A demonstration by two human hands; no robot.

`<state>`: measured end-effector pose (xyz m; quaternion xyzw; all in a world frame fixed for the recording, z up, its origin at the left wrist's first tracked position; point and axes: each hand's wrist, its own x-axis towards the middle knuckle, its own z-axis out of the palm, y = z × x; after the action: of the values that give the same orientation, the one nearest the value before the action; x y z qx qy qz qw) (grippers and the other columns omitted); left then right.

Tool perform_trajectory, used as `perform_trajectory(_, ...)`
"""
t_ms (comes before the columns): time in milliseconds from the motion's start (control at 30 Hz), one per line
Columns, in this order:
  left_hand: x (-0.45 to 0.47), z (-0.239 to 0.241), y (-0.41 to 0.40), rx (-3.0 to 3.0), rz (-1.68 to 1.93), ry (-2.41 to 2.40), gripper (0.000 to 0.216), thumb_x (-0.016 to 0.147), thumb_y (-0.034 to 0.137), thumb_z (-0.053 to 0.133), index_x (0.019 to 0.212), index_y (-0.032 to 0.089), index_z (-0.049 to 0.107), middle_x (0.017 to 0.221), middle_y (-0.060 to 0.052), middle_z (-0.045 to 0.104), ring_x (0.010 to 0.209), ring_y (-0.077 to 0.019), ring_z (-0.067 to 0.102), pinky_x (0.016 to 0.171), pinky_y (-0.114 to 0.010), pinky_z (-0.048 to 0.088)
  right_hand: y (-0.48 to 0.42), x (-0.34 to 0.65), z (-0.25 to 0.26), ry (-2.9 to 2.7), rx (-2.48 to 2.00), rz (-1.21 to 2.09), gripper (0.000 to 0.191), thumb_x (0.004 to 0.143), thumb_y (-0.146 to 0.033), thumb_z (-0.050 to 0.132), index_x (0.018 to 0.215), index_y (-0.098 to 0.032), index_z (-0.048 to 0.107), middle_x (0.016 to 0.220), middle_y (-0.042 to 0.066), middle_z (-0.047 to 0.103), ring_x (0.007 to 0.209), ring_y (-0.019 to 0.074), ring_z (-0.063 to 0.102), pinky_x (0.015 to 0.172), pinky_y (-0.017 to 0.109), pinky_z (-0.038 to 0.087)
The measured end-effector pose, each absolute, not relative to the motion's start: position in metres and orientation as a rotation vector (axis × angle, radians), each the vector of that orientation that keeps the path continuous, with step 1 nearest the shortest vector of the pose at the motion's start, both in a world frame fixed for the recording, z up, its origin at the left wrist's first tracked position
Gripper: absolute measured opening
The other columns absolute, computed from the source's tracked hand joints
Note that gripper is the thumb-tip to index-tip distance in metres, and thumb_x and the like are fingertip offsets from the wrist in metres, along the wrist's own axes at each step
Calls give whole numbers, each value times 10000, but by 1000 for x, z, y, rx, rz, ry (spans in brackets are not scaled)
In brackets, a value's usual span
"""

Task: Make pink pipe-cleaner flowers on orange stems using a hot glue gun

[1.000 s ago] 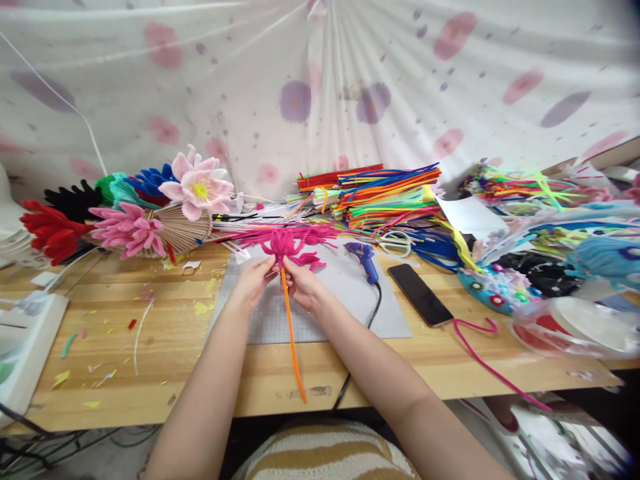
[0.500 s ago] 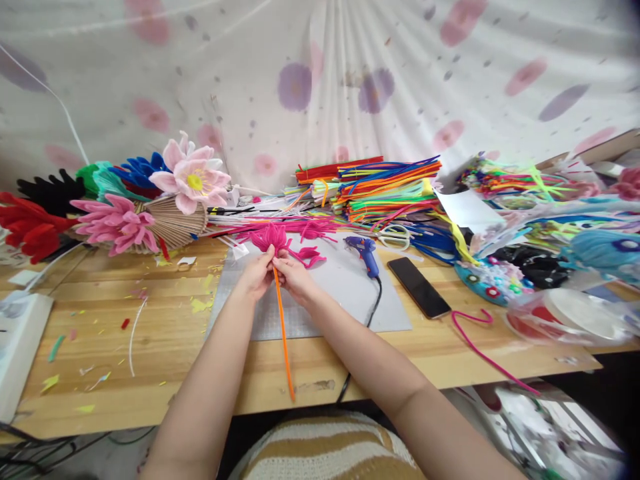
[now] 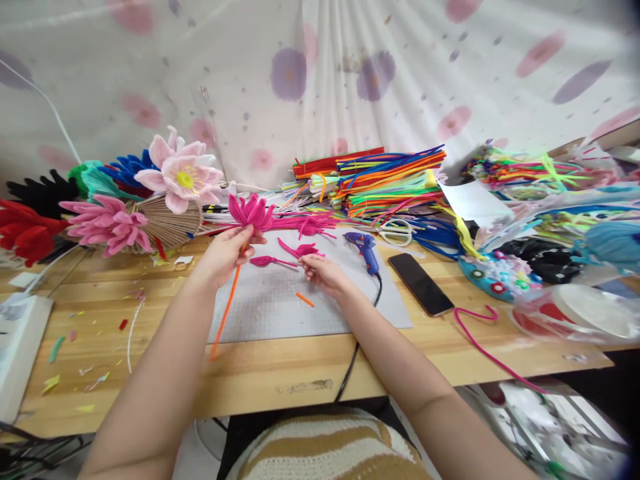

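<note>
Left hand (image 3: 225, 255): clamped on flower (image 3: 251, 212) at its orange stem (image 3: 227, 309) | right hand (image 3: 323, 273): seen at petals (image 3: 263, 261), grip cannot be told | glue gun (image 3: 368, 255): laid farther right

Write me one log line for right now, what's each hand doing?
left hand: holding magenta flower, orange stem hanging | right hand: at magenta petals, grip unclear | blue glue gun: on grey mat
</note>
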<state>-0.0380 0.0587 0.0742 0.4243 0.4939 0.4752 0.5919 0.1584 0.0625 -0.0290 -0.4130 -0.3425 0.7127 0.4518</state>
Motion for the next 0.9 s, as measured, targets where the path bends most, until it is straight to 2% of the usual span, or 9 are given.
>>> perform_trajectory(100,-36,83,52,1249,984,1269,207,664,323,665,678,117,655,622,-60,643,374,-39,355,360,-188,237,64,166,-28,-841,-957,1791,205,607,-326,693,680,-155,606,547,-55,488,446,35,378,445,192,313)
perform_trajectory(200,-39,85,44,1472,907,1321,122,602,244,702,615,128,666,538,-25,602,407,-72,405,414,-207,306,65,169,-31,-820,-933,1814,226,596,-334,709,681,-157,599,550,-57,499,447,32,389,457,188,327)
perform_trajectory(300,-43,84,37,1584,969,1248,174,548,171,724,717,159,685,654,-10,635,596,-131,542,546,-208,409,67,170,-37,-799,-943,1801,227,589,-327,717,665,-154,590,535,-59,493,439,31,386,455,186,324)
perform_trajectory(400,-44,83,26,1570,971,1133,287,533,181,737,813,183,674,826,-28,658,795,-186,571,694,-242,449,67,172,-44,-772,-926,1797,212,585,-301,720,656,-150,590,535,-58,493,445,32,392,457,183,326)
perform_trajectory(533,-46,74,9,1703,901,1194,167,631,285,685,767,193,655,782,-38,641,761,-187,540,692,-245,426,69,176,-49,-705,-861,1791,180,584,-261,716,658,-147,598,556,-50,508,476,33,414,472,176,333)
perform_trajectory(633,-50,62,3,1884,849,1281,152,706,333,613,770,197,640,739,-34,617,687,-175,510,658,-255,402,69,177,-51,-702,-838,1802,157,602,-251,704,644,-149,591,558,-45,513,485,37,421,481,181,335)
perform_trajectory(767,-58,47,1,2057,880,1243,142,757,303,556,837,211,628,771,-44,599,724,-180,506,689,-272,386,67,176,-53,-733,-837,1793,146,612,-247,699,643,-153,590,558,-47,509,485,38,412,493,190,340)
perform_trajectory(900,-59,39,-3,2337,887,1177,145,790,272,497,807,204,624,722,-49,550,717,-178,486,686,-292,380,65,175,-55,-795,-851,1752,167,608,-274,707,662,-150,608,578,-44,514,497,40,423,505,191,354)
